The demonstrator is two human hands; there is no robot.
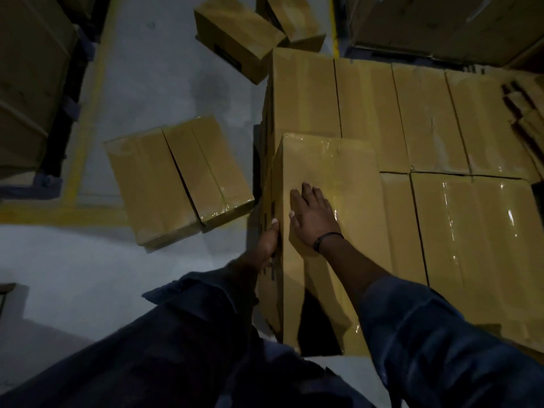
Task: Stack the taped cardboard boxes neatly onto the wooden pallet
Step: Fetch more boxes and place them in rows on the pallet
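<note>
Four loose boxes lie on the floor: a pair side by side left of the hands, two more farther ahead. The top box sits on the stack under the hands, long axis running away from the person. Right hand lies flat and spread on its taped top, gripping nothing. Left hand presses its left side edge, thumb up; the fingers are hidden.

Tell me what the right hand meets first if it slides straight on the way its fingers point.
Likely nothing at first: the right hand lies flat on the top box, fingers pointing toward its far edge; beyond lies the lower box row.
</note>
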